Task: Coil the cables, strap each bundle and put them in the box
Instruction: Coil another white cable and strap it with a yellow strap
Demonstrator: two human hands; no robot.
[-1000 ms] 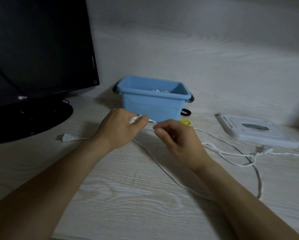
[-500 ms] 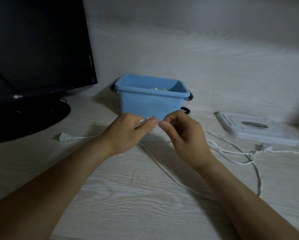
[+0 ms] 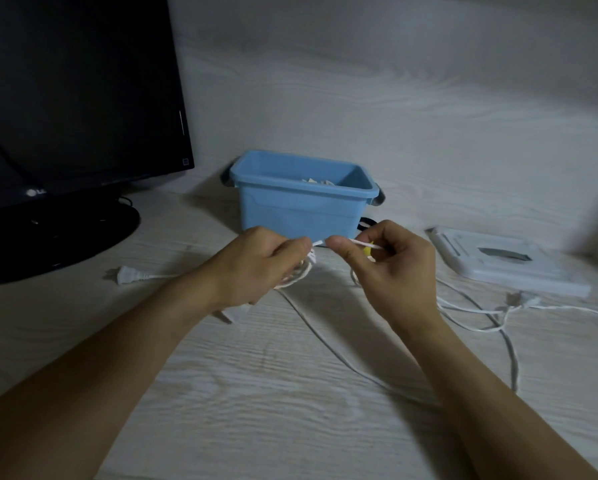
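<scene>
Head view, items listed from the left. Monitor [image 3: 75, 98]: black, screen dark, on a round stand, far left of the left hand and behind it. Plug [image 3: 126, 274]: white, two-pronged, lying flat on the desk [image 3: 273, 393] just left of the left wrist, its cord running under that wrist. Left hand [image 3: 256, 268]: fingers curled around a few loops of white cable [image 3: 325, 337], thumb and forefinger pinching the strand at the top (the loops hang below the knuckles). Box [image 3: 301, 209]: pale blue plastic, open-topped, dark handles at both ends, directly behind both hands; something white shows inside, too little of it to identify. Right hand [image 3: 391, 268]: thumb and curled fingers pinching the same cable just right of the left hand's thumb, the short span between the two hands taut. Yellow object [image 3: 367, 250]: small, partly hidden within the right hand's fingers; cannot tell what it is. Slack cable: trails from beneath the hands across the desk, passing under the right forearm, then tangling loosely to the right of it. Flat white device [image 3: 505, 263]: lying on the desk right of the right hand, well apart from it.
</scene>
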